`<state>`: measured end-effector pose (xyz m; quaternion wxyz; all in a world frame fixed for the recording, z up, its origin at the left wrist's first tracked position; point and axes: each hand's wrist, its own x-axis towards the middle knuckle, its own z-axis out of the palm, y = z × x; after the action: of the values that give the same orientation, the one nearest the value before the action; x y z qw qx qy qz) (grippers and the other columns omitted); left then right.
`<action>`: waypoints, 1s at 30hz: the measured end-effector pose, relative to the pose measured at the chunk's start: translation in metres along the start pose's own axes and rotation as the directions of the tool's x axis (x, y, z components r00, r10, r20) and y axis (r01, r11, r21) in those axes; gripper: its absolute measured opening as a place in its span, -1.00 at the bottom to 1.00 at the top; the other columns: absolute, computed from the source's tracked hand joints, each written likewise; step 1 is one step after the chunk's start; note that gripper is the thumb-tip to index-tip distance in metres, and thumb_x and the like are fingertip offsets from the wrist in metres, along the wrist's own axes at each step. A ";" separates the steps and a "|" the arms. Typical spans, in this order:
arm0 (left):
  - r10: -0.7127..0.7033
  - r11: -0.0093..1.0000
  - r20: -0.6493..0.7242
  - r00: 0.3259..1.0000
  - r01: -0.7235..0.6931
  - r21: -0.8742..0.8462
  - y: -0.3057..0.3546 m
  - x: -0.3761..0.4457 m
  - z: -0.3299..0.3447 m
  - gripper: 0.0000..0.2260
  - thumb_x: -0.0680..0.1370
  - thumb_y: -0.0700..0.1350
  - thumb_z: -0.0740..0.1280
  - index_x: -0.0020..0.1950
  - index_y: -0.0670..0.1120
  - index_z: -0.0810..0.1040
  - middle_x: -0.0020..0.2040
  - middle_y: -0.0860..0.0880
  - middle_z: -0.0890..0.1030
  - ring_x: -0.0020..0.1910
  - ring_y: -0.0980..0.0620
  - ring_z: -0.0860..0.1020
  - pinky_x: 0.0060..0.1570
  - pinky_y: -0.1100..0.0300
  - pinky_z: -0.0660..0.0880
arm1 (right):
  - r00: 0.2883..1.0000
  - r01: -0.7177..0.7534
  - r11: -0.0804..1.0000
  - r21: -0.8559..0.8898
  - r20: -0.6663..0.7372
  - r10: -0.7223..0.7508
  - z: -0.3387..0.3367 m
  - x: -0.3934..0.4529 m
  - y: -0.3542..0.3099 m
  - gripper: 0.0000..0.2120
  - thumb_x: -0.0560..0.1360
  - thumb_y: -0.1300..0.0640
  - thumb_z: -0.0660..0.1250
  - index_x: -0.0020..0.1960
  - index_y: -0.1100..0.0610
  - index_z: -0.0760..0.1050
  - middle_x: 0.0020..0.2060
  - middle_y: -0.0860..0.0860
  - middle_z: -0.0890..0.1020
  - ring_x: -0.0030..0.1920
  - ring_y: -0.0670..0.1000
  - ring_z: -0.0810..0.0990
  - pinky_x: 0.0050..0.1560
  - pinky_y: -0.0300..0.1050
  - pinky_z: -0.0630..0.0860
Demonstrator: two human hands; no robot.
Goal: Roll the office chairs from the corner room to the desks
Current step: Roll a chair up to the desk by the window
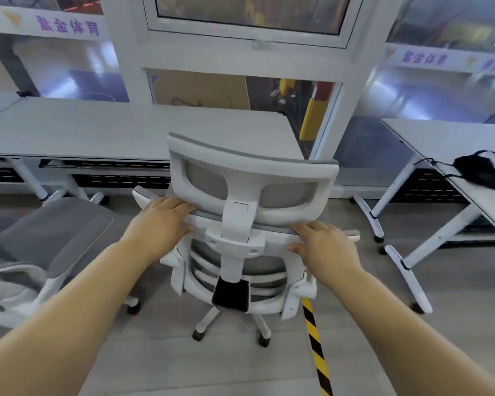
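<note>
Your hands sit on the top edge of the backrest of the white mesh office chair (237,252), which stands at the centre of the view with its back toward you. Your left hand (160,221) lies at the chair's 9 o'clock side, fingers nearly straight and laid over the grey top rim, thumb against the white frame below. Your right hand (323,241) lies at the 3 o'clock side in the same manner, fingers flat along the rim, thumb spread beneath. Neither hand curls round the frame; both press on it with fingers held loosely together.

The chair's headrest (249,178) rises between your hands toward 12 o'clock, overlapping the near edge of the long white tabletop (126,132) that runs along the windows. Its castor base (232,327) rests on the grey floor, just beside a yellow-and-black striped strip (316,355) running toward 5 o'clock.

A second office chair (40,252), grey mesh on a white frame, stands at 9 o'clock, well apart from your left hand. At 3 o'clock a second tabletop (440,138) carries a black bundle with cords (480,170) at its near edge.
</note>
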<state>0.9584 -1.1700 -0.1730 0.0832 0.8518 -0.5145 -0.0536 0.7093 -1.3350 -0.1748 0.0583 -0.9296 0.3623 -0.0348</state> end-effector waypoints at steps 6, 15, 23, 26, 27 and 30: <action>0.016 1.000 -0.038 0.999 -0.016 -0.020 0.010 -0.004 0.003 -0.62 0.55 -0.03 0.28 0.36 -0.03 0.42 0.33 -0.08 0.44 0.32 -0.15 0.32 0.33 0.06 0.23 | 0.995 -0.066 0.990 0.124 0.084 0.056 -0.002 0.001 0.010 -0.65 0.56 -0.02 0.23 0.34 -0.05 0.40 0.24 0.01 0.51 0.25 0.14 0.41 0.35 0.19 0.27; -0.010 0.999 -0.014 1.000 0.009 -0.033 0.062 -0.021 0.010 -0.63 0.58 -0.02 0.22 0.40 0.10 0.35 0.34 0.04 0.43 0.31 -0.06 0.35 0.26 0.04 0.32 | 0.989 -0.094 0.975 0.200 0.132 0.069 -0.017 -0.003 0.066 -0.62 0.55 -0.02 0.25 0.36 -0.09 0.38 0.29 -0.01 0.47 0.30 0.13 0.32 0.24 0.04 0.33; -0.047 0.999 0.016 0.999 0.047 -0.003 0.087 -0.036 0.018 -0.63 0.59 -0.03 0.19 0.41 0.06 0.34 0.38 0.03 0.44 0.34 -0.07 0.37 0.44 -0.11 0.13 | 0.992 -0.025 0.978 0.206 0.125 -0.001 -0.018 -0.011 0.089 -0.66 0.54 -0.01 0.25 0.32 -0.08 0.41 0.23 -0.04 0.50 0.23 0.11 0.35 0.12 0.02 0.40; -0.058 0.998 0.027 0.998 0.058 -0.004 0.092 -0.039 0.021 -0.63 0.60 -0.05 0.18 0.42 0.05 0.34 0.39 0.05 0.43 0.36 -0.04 0.36 0.46 -0.10 0.08 | 0.990 -0.010 0.981 0.194 0.137 -0.017 -0.018 -0.015 0.094 -0.66 0.54 -0.02 0.24 0.31 -0.09 0.41 0.19 -0.05 0.51 0.23 0.12 0.35 0.11 0.02 0.41; -0.057 0.998 0.021 0.998 0.058 -0.012 0.093 -0.040 0.022 -0.63 0.60 -0.05 0.18 0.42 0.05 0.34 0.39 0.05 0.43 0.36 -0.02 0.36 0.46 -0.10 0.08 | 0.990 -0.006 0.981 0.195 0.139 -0.021 -0.017 -0.016 0.096 -0.67 0.54 -0.03 0.24 0.30 -0.08 0.42 0.18 -0.04 0.52 0.23 0.12 0.36 0.10 0.02 0.41; -0.059 0.998 0.008 0.998 0.059 -0.029 0.097 -0.041 0.024 -0.62 0.60 -0.06 0.19 0.42 0.04 0.34 0.41 0.06 0.40 0.39 0.02 0.33 0.46 -0.10 0.08 | 0.990 0.000 0.977 0.214 0.137 -0.030 -0.019 -0.017 0.100 -0.69 0.53 -0.04 0.26 0.26 -0.06 0.45 0.15 -0.03 0.54 0.21 0.13 0.41 0.13 0.06 0.44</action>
<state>0.8504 -1.1799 -0.1774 0.0925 0.8651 -0.4886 -0.0666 0.6275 -1.3979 -0.1699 0.1825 -0.9208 0.3445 -0.0088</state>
